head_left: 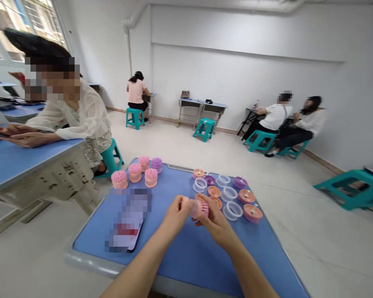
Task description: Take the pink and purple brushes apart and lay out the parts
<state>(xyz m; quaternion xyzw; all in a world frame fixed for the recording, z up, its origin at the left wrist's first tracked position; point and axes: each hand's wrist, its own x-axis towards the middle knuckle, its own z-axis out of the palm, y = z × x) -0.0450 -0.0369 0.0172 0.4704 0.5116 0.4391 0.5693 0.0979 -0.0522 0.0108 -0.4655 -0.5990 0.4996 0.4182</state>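
Above the blue desk (174, 252), a pink bristled brush (204, 210) is held on its side between my two hands, its bristles toward the right. My left hand (178, 213) pinches the pale base end. The fingers of my right hand (216, 221) wrap round the bristled part. To the right lie loose pieces: clear plastic rings (232, 211), orange discs (214, 191), purple pieces (240, 182) and orange-backed bristle heads (253, 212) lying bristles down. At the back left stand several complete pink brushes (151, 178) and one purple brush (157, 164), bristles up.
A phone (132, 219) lies on the desk left of my hands. At the left, a person (77, 111) sits at another blue desk (34, 153). Farther back, other people sit on teal stools (135, 118), and an unoccupied stool (204, 129) stands by the wall desks (202, 105).
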